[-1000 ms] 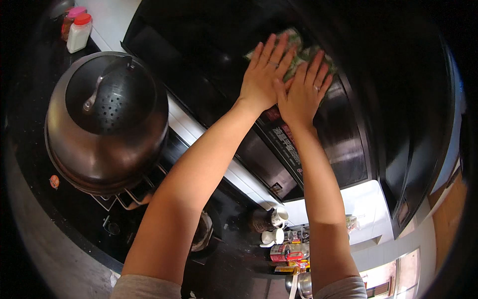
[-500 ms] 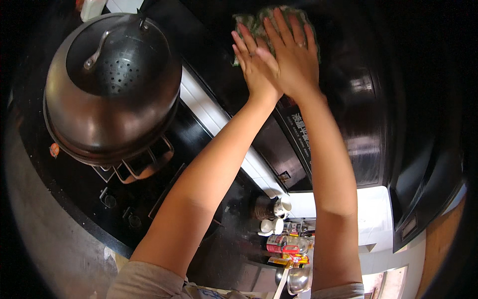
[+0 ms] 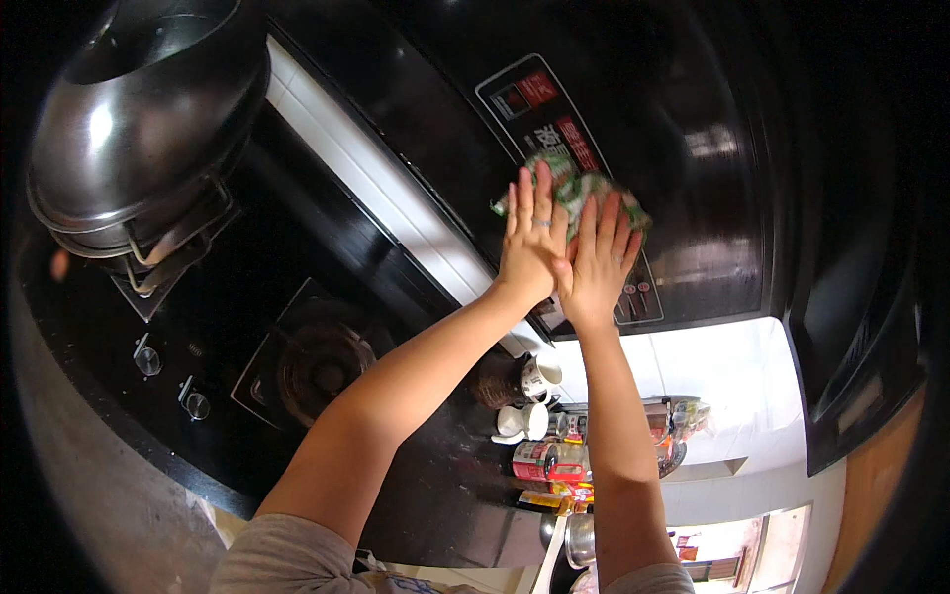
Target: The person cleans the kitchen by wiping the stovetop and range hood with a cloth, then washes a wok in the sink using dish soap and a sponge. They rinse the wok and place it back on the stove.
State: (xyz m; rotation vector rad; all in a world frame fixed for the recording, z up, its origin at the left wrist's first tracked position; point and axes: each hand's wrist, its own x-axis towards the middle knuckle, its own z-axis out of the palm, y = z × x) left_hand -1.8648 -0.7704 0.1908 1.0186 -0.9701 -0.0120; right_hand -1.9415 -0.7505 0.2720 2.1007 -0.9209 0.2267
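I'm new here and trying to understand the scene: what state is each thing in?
Left hand: flat, fingers extended on the cloth
Right hand: flat on the cloth, thumb touching the other hand
Cloth: rumpled, spread beneath both hands
Black panel: glossy, reflecting light
Domed lid: closed, partly out of frame
Burner: partly hidden, no flame visible
Knobs: on or off, can't tell
White mug: standing, contents not visible

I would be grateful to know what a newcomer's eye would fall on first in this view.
Probably the bare left hand and right hand, side by side near the middle, laid flat on a crumpled green-and-white cloth against a glossy black panel. Next, likely, the large, rounded, shiny dark-metal pot at the upper left, then the brightly lit white wall at the lower right.
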